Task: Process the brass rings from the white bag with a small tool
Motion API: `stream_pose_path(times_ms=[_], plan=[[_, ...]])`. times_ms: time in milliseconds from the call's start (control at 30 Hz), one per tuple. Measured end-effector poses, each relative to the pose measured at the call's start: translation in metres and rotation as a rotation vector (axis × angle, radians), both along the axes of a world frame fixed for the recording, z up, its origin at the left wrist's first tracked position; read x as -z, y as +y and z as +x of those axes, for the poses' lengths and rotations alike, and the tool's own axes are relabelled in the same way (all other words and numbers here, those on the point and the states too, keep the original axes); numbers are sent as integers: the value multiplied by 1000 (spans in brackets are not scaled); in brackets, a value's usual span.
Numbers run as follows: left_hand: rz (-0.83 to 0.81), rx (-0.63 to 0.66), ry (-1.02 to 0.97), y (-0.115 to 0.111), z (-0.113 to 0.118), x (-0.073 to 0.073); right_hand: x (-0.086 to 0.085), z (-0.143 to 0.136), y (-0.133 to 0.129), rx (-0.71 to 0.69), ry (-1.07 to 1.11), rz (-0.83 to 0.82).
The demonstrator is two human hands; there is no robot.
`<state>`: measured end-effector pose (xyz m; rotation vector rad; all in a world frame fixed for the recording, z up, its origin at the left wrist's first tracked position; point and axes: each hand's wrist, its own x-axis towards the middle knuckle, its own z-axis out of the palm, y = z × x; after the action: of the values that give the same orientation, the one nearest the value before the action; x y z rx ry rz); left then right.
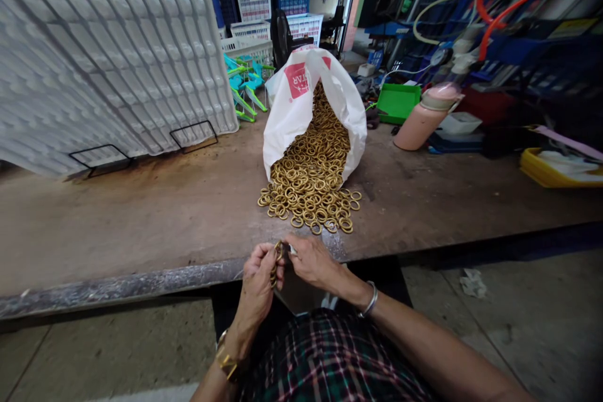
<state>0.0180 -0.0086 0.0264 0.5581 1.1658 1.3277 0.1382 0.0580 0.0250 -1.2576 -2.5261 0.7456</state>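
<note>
Just in front of the table's near edge, my left hand (258, 273) is closed on several brass-coloured rings (278, 252), one upright at the fingertips and others stacked below it in the fingers. My right hand (311, 259) is close beside it, its fingers closed round a small tool (293, 250) with a pale part showing. The grip hides most of this tool, so its kind is unclear. Beyond both hands, a heap of loose rings (313, 191) spills from the mouth of a white plastic sack (287, 125) lying on its side.
The brown table (188, 213) has a worn front edge. White moulded trays (117, 63) stand at the left on wire stands. Turquoise and green plastic parts (245, 88) lie behind. A pink bottle (426, 116), a green tray (399, 102) and a yellow tray (556, 169) are at the right.
</note>
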Motion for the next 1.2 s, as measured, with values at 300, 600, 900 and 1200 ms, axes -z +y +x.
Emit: stream_pose_path(times_ms=[300, 600, 900, 1200], plan=[[9, 11, 161, -3, 0, 4, -5, -4, -6, -27, -129, 15], [36, 7, 316, -2, -1, 5, -5, -2, -2, -97, -158, 1], [92, 9, 218, -17, 0, -11, -10, -2, 2, 8, -274, 33], [-127, -106, -364, -5, -7, -10, -12, -2, 16, 224, -353, 132]])
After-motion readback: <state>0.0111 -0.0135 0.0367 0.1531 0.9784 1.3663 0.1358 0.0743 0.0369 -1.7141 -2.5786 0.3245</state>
